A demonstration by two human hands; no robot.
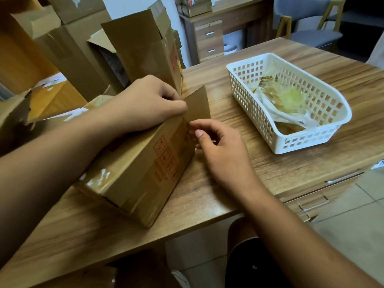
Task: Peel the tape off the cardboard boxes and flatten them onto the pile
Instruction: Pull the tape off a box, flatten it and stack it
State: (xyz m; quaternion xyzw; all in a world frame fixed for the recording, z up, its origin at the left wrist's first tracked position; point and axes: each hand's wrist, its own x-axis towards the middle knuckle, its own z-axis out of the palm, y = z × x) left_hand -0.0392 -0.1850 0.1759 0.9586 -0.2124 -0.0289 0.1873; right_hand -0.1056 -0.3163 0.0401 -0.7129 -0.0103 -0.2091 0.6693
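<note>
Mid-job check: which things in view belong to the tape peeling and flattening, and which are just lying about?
Job:
cardboard box under both hands
left hand, gripping it by the flap
right hand, at its end edge
upright open box behind
white basket holding peeled tape

Lying about:
drawer unit
grey chair
white bin
</note>
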